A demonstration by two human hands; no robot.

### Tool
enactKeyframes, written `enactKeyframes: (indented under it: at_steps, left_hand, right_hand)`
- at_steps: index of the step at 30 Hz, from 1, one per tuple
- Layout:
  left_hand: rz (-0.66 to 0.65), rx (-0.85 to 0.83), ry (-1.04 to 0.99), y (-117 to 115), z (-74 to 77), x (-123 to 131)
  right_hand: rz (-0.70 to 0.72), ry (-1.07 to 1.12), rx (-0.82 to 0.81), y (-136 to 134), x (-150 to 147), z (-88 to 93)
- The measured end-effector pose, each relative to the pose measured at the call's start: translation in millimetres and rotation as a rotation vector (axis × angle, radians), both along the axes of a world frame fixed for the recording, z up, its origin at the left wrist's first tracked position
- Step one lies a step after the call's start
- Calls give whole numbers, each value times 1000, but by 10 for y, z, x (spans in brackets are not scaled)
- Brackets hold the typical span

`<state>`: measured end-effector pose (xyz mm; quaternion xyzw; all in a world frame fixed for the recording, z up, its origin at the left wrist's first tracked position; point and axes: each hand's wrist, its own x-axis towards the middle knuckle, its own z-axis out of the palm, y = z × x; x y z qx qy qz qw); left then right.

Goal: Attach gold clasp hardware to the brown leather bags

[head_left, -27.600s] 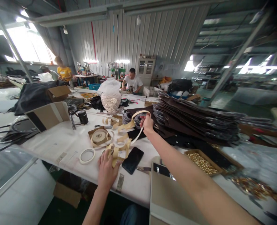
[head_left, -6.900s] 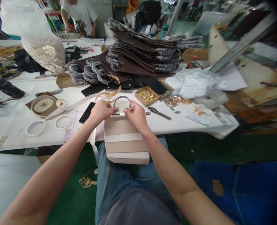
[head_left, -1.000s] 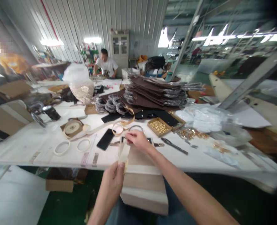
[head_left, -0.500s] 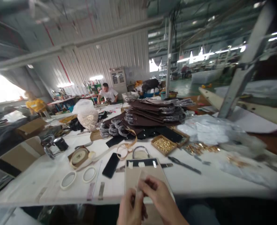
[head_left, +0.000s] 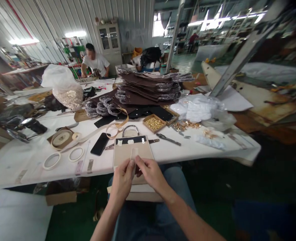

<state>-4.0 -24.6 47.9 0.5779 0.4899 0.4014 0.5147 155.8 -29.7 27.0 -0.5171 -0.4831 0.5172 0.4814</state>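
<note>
A small pale translucent strip (head_left: 134, 153) stands up between my fingertips. My left hand (head_left: 124, 175) pinches its lower part, and my right hand (head_left: 149, 172) closes on it from the other side. Below and behind the hands lies a beige bag panel (head_left: 121, 150) at the table's front edge, with a black band (head_left: 124, 141) across its top, pale tape pieces on that band and a looped handle (head_left: 130, 127) above. More beige material (head_left: 142, 196) rests over my lap.
A phone (head_left: 100, 144), two tape rolls (head_left: 52, 161) and a boxed reel (head_left: 62, 138) lie left. Right are a black tool (head_left: 168, 139) and a box of gold studs (head_left: 154, 123). Brown pieces (head_left: 148, 88) are stacked behind. A person (head_left: 95, 62) sits across the table.
The view has tilted down and turned right, showing my forearms and lap. Both hands still hold the strip, which stands over the panel.
</note>
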Motion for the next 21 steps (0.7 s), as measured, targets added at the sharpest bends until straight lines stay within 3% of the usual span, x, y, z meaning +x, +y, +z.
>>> enactKeyframes:
  at_steps: [4,6,9,15,21]
  left_hand:
    - [-31,-191,-127,58,-159,138]
    - [-45,-216,-99,90,-162,191]
    - [-52,-189,-35,127,-59,271]
    - [-117,-222,25,173,147,410]
    - [-135,-231,28,243,111,453]
  right_hand:
    - [-170,-338,132,63,412,186]
    - [-228,-320,147,134,595,262]
    - [-169,-228,99,258,768,299]
    - [-121,-169,35,434,840,156]
    - [-112,-226,37,512,907,17]
